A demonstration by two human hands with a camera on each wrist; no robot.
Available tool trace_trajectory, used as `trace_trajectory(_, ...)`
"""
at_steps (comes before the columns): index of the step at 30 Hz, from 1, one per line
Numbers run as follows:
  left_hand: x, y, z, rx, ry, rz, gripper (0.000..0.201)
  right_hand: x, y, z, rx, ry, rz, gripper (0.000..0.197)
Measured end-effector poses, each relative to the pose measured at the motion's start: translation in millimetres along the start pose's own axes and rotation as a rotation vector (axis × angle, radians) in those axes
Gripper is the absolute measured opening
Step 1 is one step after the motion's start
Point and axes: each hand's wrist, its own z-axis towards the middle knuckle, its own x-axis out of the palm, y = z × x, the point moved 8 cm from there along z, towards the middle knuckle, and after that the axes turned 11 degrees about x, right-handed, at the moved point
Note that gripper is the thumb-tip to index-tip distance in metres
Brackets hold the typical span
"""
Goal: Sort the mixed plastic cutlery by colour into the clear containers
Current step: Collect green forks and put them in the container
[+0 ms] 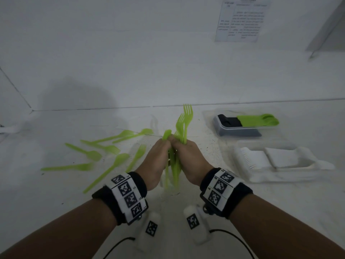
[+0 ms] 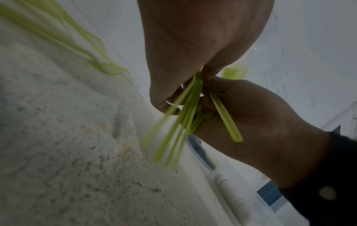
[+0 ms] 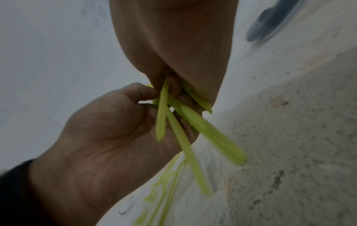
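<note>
A bundle of green plastic forks (image 1: 182, 126) stands upright over the middle of the table, tines up and handles hanging down. My left hand (image 1: 158, 154) and right hand (image 1: 190, 156) press together around it, fingers of both curled on the handles. In the left wrist view my left hand (image 2: 203, 38) and right hand (image 2: 251, 114) clasp the blurred green handles (image 2: 185, 119). The right wrist view shows the same grip, with the right hand (image 3: 173, 38) above, the left hand (image 3: 108, 130) below and the handles (image 3: 185, 122) fanned out. Several loose green forks and spoons (image 1: 110, 169) lie to the left.
At the back right stands a clear container (image 1: 239, 130) holding black cutlery and green spoons (image 1: 261, 119). In front of it another clear container (image 1: 291, 176) holds white cutlery (image 1: 261, 157). A printed sheet (image 1: 240, 19) hangs on the white wall behind the table.
</note>
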Motion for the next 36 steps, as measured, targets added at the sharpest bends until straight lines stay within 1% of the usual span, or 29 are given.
trace_trajectory(2,-4,3,2,0.0,-0.011,-0.006,0.031,4,0,0,0.009,0.036,-0.043,0.033)
trace_trajectory(4,-8,5,7,0.002,-0.048,-0.041,0.025,6,4,-2,-0.008,0.037,-0.082,0.031)
trace_trajectory(5,-12,7,9,0.002,-0.086,-0.06,0.021,4,6,-2,-0.025,-0.003,-0.097,0.028)
trace_trajectory(6,-18,8,13,-0.004,-0.134,-0.075,0.018,-1,9,-3,-0.043,-0.077,-0.117,0.025)
trace_trajectory(8,-28,9,19,-0.03,-0.21,-0.106,0.019,-15,15,-1,-0.088,-0.216,-0.182,0.026)
trace_trajectory(9,-30,8,22,-0.043,-0.218,-0.126,0.02,-19,16,1,-0.111,-0.24,-0.221,0.023)
trace_trajectory(10,-31,7,25,-0.055,-0.211,-0.144,0.02,-18,18,1,-0.128,-0.237,-0.263,0.013)
trace_trajectory(11,-30,7,27,-0.067,-0.194,-0.165,0.02,-16,19,1,-0.143,-0.223,-0.297,0.011)
trace_trajectory(13,-26,7,29,-0.102,-0.15,-0.194,0.026,-13,22,-1,-0.16,-0.226,-0.358,0.032)
trace_trajectory(14,-23,9,29,-0.117,-0.12,-0.207,0.031,-13,25,-3,-0.178,-0.242,-0.368,0.039)
trace_trajectory(15,-20,10,29,-0.126,-0.088,-0.227,0.036,-11,28,-5,-0.198,-0.23,-0.369,0.039)
trace_trajectory(17,-15,12,29,-0.135,-0.043,-0.28,0.039,-4,29,-5,-0.217,-0.185,-0.38,0.03)
trace_trajectory(19,-10,12,28,-0.133,-0.009,-0.327,0.042,-1,29,-4,-0.246,-0.186,-0.381,0.019)
trace_trajectory(20,-8,10,27,-0.131,0.002,-0.341,0.045,0,29,-3,-0.264,-0.198,-0.381,0.016)
trace_trajectory(22,-7,7,27,-0.123,0.025,-0.368,0.045,3,31,0,-0.302,-0.227,-0.418,0.016)
trace_trajectory(24,-8,5,29,-0.126,0.048,-0.407,0.046,7,34,0,-0.33,-0.24,-0.44,0.021)
trace_trajectory(27,-15,4,30,-0.142,0.073,-0.434,0.05,17,32,3,-0.309,-0.15,-0.398,0.035)
trace_trajectory(28,-17,4,29,-0.142,0.082,-0.435,0.05,20,29,4,-0.28,-0.119,-0.383,0.035)
trace_trajectory(30,-21,2,28,-0.133,0.091,-0.424,0.042,26,22,6,-0.178,-0.056,-0.325,0.029)
trace_trajectory(31,-24,2,28,-0.13,0.068,-0.402,0.035,27,18,8,-0.121,-0.034,-0.293,0.026)
trace_trajectory(33,-36,0,31,-0.127,-0.043,-0.339,0.02,24,13,10,-0.044,-0.041,-0.228,0.018)
trace_trajectory(35,-47,-1,37,-0.117,-0.118,-0.311,0.011,19,15,12,-0.033,-0.078,-0.167,0.011)
trace_trajectory(36,-50,-2,39,-0.109,-0.123,-0.311,0.01,18,17,11,-0.041,-0.092,-0.161,0.009)
